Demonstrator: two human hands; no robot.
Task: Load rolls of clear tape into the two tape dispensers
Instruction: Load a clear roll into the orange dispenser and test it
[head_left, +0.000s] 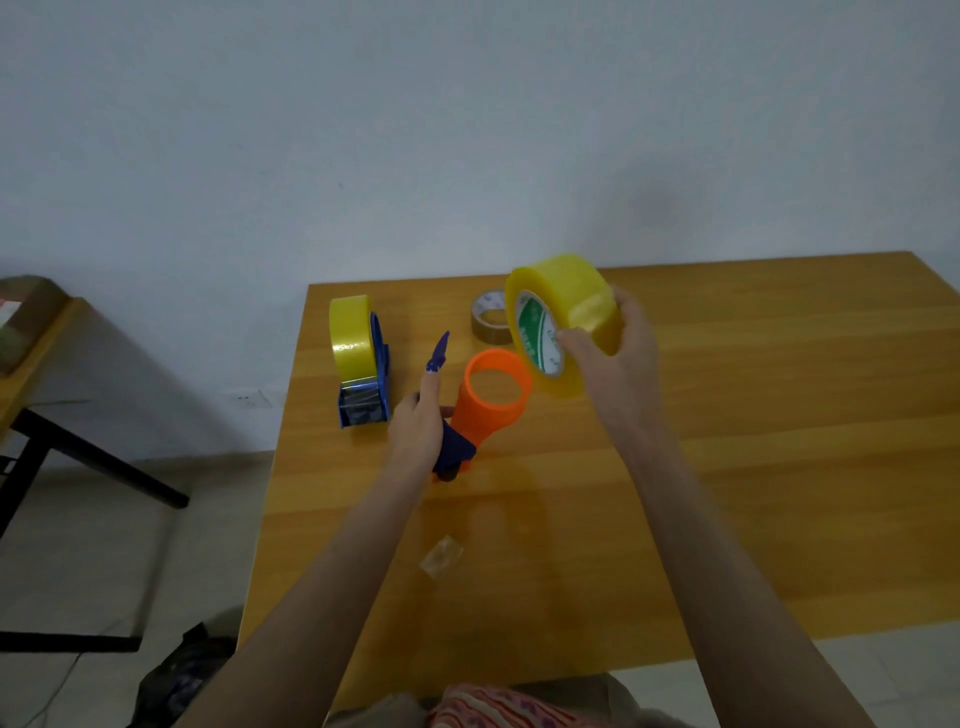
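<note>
Over table, right grip holds tape roll.

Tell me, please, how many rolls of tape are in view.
3: a loaded roll on the blue dispenser at left, a second roll gripped by the right hand, and a small brown roll lying flat behind it.

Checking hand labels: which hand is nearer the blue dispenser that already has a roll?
Left. The left hand, gripping the orange dispenser, is just right of the blue dispenser; the right hand holds a tape roll farther right.
</note>
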